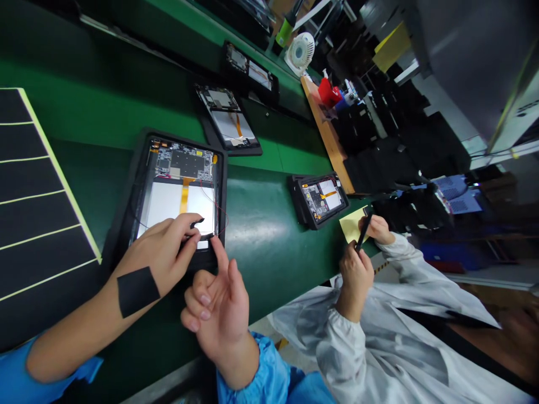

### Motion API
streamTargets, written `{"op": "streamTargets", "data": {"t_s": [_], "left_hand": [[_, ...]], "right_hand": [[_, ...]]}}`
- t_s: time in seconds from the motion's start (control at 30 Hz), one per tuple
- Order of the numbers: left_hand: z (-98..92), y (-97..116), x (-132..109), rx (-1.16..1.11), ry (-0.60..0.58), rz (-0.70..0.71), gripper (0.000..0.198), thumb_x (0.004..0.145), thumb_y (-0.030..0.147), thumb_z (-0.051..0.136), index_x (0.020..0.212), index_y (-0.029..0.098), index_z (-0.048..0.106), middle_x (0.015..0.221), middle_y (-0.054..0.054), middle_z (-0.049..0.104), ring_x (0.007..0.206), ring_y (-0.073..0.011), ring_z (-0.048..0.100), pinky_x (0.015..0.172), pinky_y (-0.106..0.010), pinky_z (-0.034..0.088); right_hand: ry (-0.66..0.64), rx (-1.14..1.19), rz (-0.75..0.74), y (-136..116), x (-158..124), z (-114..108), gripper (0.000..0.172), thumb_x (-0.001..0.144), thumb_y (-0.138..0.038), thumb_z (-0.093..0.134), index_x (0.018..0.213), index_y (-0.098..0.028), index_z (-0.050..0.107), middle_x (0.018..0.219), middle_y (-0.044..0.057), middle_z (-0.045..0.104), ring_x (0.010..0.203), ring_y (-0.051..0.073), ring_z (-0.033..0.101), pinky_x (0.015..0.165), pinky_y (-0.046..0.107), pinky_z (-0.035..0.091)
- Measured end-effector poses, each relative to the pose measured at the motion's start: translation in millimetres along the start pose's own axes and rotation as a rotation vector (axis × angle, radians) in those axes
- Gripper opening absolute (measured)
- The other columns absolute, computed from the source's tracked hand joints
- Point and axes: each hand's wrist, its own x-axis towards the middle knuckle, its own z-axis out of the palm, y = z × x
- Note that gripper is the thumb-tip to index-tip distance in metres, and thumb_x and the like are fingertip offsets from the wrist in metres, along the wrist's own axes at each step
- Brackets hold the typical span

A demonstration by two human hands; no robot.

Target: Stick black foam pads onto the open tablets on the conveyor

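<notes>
An opened tablet (168,207) lies in a black frame (145,147), its circuit board, silver battery and orange flat cable exposed. Over its lower end my left hand (158,247) is closed in a pinch on a small black piece of tape (196,223). A black square of tape (138,292) sticks to the back of my left wrist. My right hand (221,306) has its index finger stretched to the tablet's lower right corner, touching near a short black strip (206,237). The thumb stands apart, the other fingers are loosely curled, and nothing is in the palm.
Two more opened tablets (229,120) (252,68) lie farther back, and another (322,196) sits to the right. A sheet with black strips (31,196) is at left. Right, a co-worker's hands (356,269) hold a black object (363,231). A small fan (301,51) stands behind.
</notes>
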Motion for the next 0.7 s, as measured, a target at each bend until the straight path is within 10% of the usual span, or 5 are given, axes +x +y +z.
{"op": "streamTargets", "data": {"t_s": [0.33, 0.7], "left_hand": [[10.5, 0.1, 4.3, 0.081, -0.009, 0.025, 0.041, 0.102, 0.038, 0.035, 0.129, 0.022, 0.062, 0.094, -0.004, 0.069, 0.091, -0.0257, 0.069, 0.075, -0.039, 0.049], [8.7, 0.2, 11.5, 0.402, 0.108, 0.573, 0.033, 0.106, 0.008, 0.031, 0.116, 0.010, 0.062, 0.083, -0.009, 0.057, 0.080, -0.0284, 0.057, 0.072, -0.039, 0.044]], "right_hand": [[0.139, -0.071, -0.019, -1.5, -1.9, 1.7, 0.085, 0.093, -0.071, 0.072, 0.160, -0.030, 0.040, 0.068, -0.011, 0.058, 0.046, 0.009, 0.032, 0.044, 0.020, 0.039], [0.165, -0.114, -0.035, -7.2, 0.5, 0.2, 0.086, 0.084, -0.073, 0.080, 0.148, -0.024, 0.051, 0.079, -0.007, 0.067, 0.049, 0.009, 0.046, 0.046, 0.025, 0.052]]}}
